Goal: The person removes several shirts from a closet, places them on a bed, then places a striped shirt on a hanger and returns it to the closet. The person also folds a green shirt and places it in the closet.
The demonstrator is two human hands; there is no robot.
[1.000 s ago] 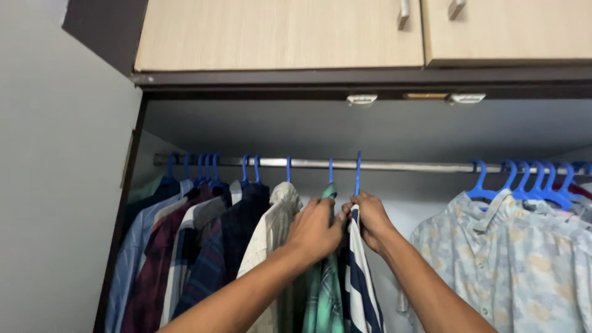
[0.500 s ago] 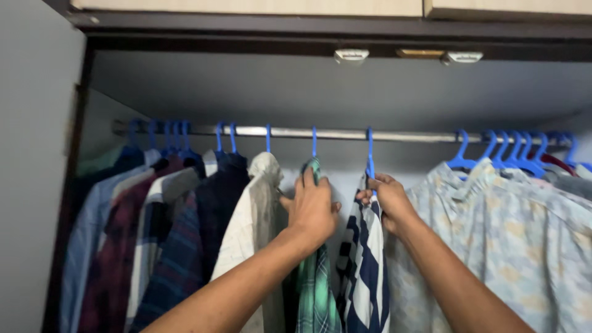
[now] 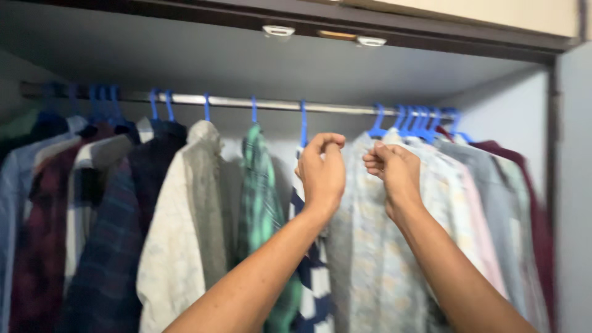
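My left hand (image 3: 324,168) is raised in front of the top of a navy and white striped shirt (image 3: 313,280), which hangs on a blue hanger (image 3: 303,123). Its fingers are curled with the tips pinched together. My right hand (image 3: 391,168) is a loose fist against the collar and shoulder of a pale floral shirt (image 3: 370,259). I cannot tell whether either hand has cloth in it. A green checked shirt (image 3: 259,191) hangs just left of my left forearm. All hang from a metal rod (image 3: 228,102).
More shirts on blue hangers fill the rod: a cream one (image 3: 179,234), dark checked and maroon ones on the left (image 3: 105,234), pale pink, grey and maroon ones on the right (image 3: 493,209). The wardrobe's side wall (image 3: 570,185) stands at the far right, and a cabinet (image 3: 493,12) sits above.
The view has swung right and is blurred. My right hand has left the striped shirt's hanger and gone to the floral shirt. My left hand has shifted from the green shirt to the striped one.
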